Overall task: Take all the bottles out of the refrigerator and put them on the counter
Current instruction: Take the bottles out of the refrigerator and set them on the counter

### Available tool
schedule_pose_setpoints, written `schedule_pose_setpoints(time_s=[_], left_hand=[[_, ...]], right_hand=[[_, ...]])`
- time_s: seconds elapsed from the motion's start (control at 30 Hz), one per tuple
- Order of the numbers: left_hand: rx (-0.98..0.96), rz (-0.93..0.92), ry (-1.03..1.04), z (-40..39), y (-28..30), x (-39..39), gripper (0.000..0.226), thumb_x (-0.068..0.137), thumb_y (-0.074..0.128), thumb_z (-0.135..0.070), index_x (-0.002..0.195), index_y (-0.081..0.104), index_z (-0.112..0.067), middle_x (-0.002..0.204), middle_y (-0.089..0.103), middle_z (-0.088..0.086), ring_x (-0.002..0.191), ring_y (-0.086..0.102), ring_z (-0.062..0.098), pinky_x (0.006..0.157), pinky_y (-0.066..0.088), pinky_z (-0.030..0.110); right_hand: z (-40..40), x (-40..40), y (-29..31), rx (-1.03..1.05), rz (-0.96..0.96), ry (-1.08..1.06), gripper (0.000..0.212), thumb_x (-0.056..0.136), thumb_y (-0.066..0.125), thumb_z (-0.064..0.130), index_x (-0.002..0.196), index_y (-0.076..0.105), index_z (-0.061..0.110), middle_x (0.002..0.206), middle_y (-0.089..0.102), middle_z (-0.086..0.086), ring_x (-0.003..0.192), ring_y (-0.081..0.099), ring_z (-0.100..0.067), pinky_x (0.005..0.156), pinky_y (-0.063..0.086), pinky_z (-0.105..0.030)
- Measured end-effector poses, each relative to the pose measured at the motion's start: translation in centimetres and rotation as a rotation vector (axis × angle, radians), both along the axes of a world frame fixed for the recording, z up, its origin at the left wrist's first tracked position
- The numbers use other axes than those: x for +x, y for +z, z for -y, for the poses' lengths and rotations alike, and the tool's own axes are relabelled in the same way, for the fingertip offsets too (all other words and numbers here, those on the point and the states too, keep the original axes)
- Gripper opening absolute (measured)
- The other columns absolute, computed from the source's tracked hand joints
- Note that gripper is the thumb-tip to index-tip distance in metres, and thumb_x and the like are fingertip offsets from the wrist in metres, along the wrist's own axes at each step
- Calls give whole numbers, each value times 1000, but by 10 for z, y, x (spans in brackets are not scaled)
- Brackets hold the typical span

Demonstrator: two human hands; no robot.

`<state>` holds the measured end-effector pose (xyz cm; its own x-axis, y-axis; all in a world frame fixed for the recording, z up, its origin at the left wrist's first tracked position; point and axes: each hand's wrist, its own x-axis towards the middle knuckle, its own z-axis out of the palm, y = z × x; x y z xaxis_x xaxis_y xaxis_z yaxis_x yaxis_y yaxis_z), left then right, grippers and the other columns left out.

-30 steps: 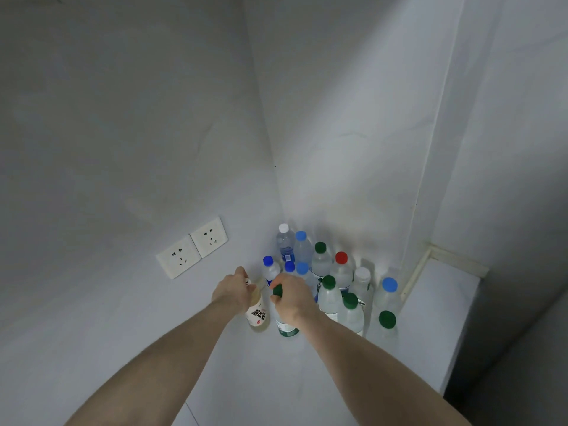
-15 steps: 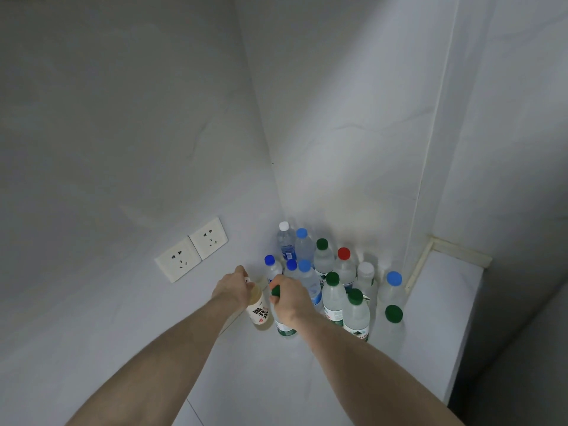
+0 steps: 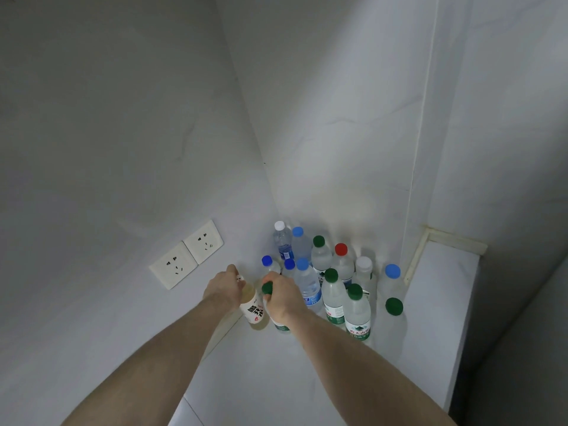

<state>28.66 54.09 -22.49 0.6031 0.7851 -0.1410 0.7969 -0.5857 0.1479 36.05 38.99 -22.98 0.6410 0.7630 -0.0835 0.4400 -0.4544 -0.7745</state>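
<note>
Both arms reach toward the counter's [image 3: 276,373] back corner. My left hand [image 3: 222,288] grips the top of a yellowish drink bottle [image 3: 254,312] with a white label, its base on the counter by the wall. My right hand [image 3: 282,298] is closed around the neck of a green-capped water bottle [image 3: 281,326], whose cap [image 3: 267,287] shows above my fingers. Behind and to the right stand several clear bottles with blue, green, red and white caps, such as a green-capped one [image 3: 357,316] and a red-capped one [image 3: 342,262].
A double wall socket [image 3: 187,253] sits on the left wall just above the counter. The counter's right edge [image 3: 461,348] drops off into a dark gap. A cream trim strip [image 3: 418,256] runs along the back right corner.
Both hands stay on the same two bottles in nearly the same place. The view has shifted slightly, and the bottles look settled on the counter.
</note>
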Motion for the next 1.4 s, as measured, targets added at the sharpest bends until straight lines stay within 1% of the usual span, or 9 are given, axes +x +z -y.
schedule_pose_setpoints(time_s=[0.2, 0.3, 0.43, 0.63, 0.8, 0.93, 1.1, 1.27, 1.4], left_hand=[[20, -42, -31, 9, 18, -7, 39, 100, 50, -21, 139, 45, -19, 131, 55, 9, 113, 59, 32, 88, 51, 38], [18, 77, -62, 27, 28, -19, 44, 98, 48, -14, 141, 46, -20, 134, 53, 7, 118, 57, 30, 91, 49, 37], [-6, 276, -184, 67, 42, -46, 34, 100, 46, -14, 133, 56, -19, 125, 58, 4, 112, 59, 26, 90, 46, 33], [-48, 378, -379, 165, 55, -95, 30, 96, 57, -13, 124, 63, -23, 121, 58, -5, 110, 59, 21, 92, 44, 28], [-107, 441, -368, 253, 56, -148, 29, 96, 62, -21, 124, 62, -28, 129, 55, -11, 117, 55, 16, 98, 41, 25], [-187, 477, -334, 336, 58, -183, 32, 97, 62, -28, 128, 59, -32, 134, 51, -15, 104, 55, 12, 94, 40, 23], [-234, 499, -361, 434, 52, -221, 33, 97, 61, -32, 130, 56, -35, 137, 47, -19, 126, 48, 6, 103, 34, 20], [-279, 472, -433, 504, 50, -240, 32, 98, 60, -34, 129, 55, -38, 137, 45, -22, 128, 47, 5, 103, 33, 20], [-300, 471, -556, 543, 59, -239, 31, 98, 61, -35, 128, 56, -38, 134, 45, -25, 123, 47, 1, 98, 33, 16]], right_hand=[[9, 7, 13, -53, -45, -3, 50, 94, 67, 7, 141, 52, 15, 136, 60, -8, 126, 58, -27, 104, 46, -31], [29, 2, 24, -26, -32, -7, 56, 93, 66, 5, 145, 49, 17, 140, 58, -5, 130, 54, -26, 107, 44, -31], [78, -17, 32, 41, -36, 1, 58, 92, 60, 5, 147, 49, 21, 143, 53, -1, 131, 52, -19, 110, 41, -29], [182, -53, 46, 65, -64, -61, 53, 94, 63, 15, 143, 51, 29, 141, 52, 10, 118, 58, -11, 105, 46, -32], [279, -82, 72, 57, -60, -85, 50, 96, 64, 23, 142, 50, 32, 141, 52, 15, 131, 49, -7, 111, 37, -24], [371, -108, 88, -4, -16, -48, 49, 99, 57, 20, 145, 47, 35, 145, 44, 19, 135, 42, -3, 109, 29, -17], [482, -146, 87, -34, 3, -94, 50, 95, 61, 17, 142, 52, 32, 143, 52, 13, 123, 57, -18, 104, 42, -25], [566, -175, 89, -22, 27, -149, 48, 95, 63, 16, 140, 54, 30, 133, 52, 15, 114, 49, 4, 88, 27, 6], [616, -190, 100, 30, 21, -258, 44, 97, 63, 23, 138, 53, 37, 130, 49, 21, 118, 43, 5, 97, 29, -10]])
